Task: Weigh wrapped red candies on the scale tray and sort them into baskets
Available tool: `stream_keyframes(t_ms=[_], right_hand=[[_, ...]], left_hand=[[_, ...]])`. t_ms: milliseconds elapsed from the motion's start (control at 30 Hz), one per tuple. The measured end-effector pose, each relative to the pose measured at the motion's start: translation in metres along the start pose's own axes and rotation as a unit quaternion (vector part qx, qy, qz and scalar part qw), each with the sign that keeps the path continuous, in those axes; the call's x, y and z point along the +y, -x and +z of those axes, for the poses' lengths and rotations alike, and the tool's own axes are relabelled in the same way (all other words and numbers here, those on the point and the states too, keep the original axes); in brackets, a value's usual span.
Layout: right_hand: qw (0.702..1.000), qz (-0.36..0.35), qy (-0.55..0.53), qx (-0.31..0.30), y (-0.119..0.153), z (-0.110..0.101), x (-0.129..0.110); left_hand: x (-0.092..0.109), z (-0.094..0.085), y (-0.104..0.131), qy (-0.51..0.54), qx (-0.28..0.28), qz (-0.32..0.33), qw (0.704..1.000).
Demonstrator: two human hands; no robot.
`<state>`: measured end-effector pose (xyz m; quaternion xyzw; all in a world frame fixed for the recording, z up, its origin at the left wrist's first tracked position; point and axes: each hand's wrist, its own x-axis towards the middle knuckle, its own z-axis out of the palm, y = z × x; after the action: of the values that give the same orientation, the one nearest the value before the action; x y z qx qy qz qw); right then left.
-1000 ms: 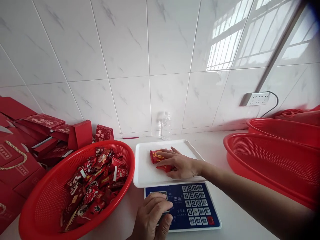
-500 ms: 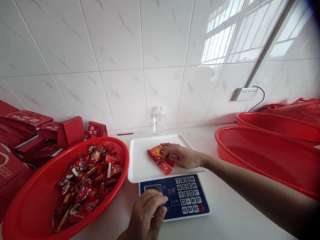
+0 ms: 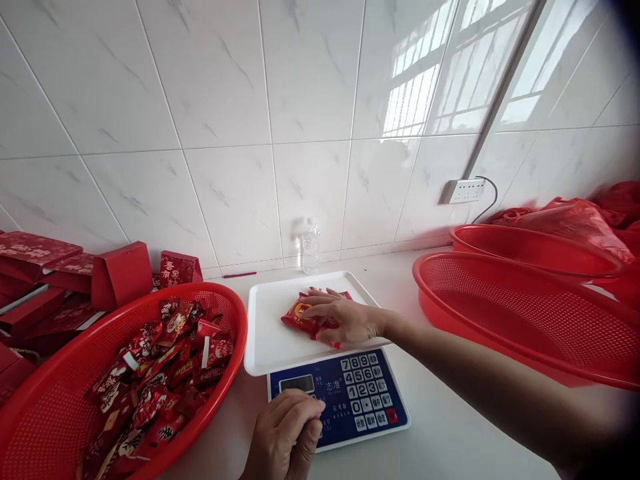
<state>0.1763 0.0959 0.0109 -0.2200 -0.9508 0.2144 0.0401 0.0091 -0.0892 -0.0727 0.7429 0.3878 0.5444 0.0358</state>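
Observation:
Several red snack packets (image 3: 296, 319) lie on the white tray (image 3: 265, 347) of a scale. My right hand (image 3: 345, 317) rests over them, palm down with its fingers spread, hiding part of the packets. The scale's blue keypad panel (image 3: 333, 407) faces me, with its small display at the left. My left hand (image 3: 287, 430) is at the lower left edge of that panel, fingers curled together with thumb near the index finger; whether anything is between them is hidden.
A red basket (image 3: 239, 333) of wrapped packets stands left, with red boxes (image 3: 123, 275) behind it. Right are two red baskets (image 3: 425, 293) and red bags (image 3: 575, 220). A clear bottle (image 3: 311, 247) stands near the wall, below a power strip (image 3: 466, 191).
The view has turned a little to the right. My right hand has flattened and spread its fingers over the packets. My left hand has stayed by the scale panel.

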Motion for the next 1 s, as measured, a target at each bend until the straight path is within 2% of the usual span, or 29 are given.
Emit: stream_keyframes(t_ms=[67,167,233,333,567,733,1000], right_hand=[[0.999,0.046,-0.003,0.015,0.009,-0.004,0.007],[0.995,0.097,-0.004,-0.002,0.023,-0.007,0.018],[0.995,0.101,0.000,-0.002,0.031,-0.006,0.025],[0.996,0.082,0.016,0.029,0.037,-0.001,0.033],[0.988,0.094,0.069,0.099,0.036,0.008,0.034],[0.973,0.131,0.099,0.160,0.030,0.012,0.029],[0.948,0.177,0.081,0.252,0.029,0.011,0.032]], left_hand=[[0.000,0.001,0.002,0.005,0.004,-0.004,1.000],[0.000,0.002,0.001,0.008,0.009,-0.005,1.000],[-0.002,0.002,0.001,0.005,0.012,-0.004,1.000],[-0.006,0.002,0.001,0.003,0.010,0.012,1.000],[-0.012,0.004,0.005,-0.005,0.005,0.014,1.000],[-0.013,0.004,0.006,-0.006,-0.002,0.010,1.000],[-0.011,0.003,0.008,0.002,-0.004,-0.021,1.000]])
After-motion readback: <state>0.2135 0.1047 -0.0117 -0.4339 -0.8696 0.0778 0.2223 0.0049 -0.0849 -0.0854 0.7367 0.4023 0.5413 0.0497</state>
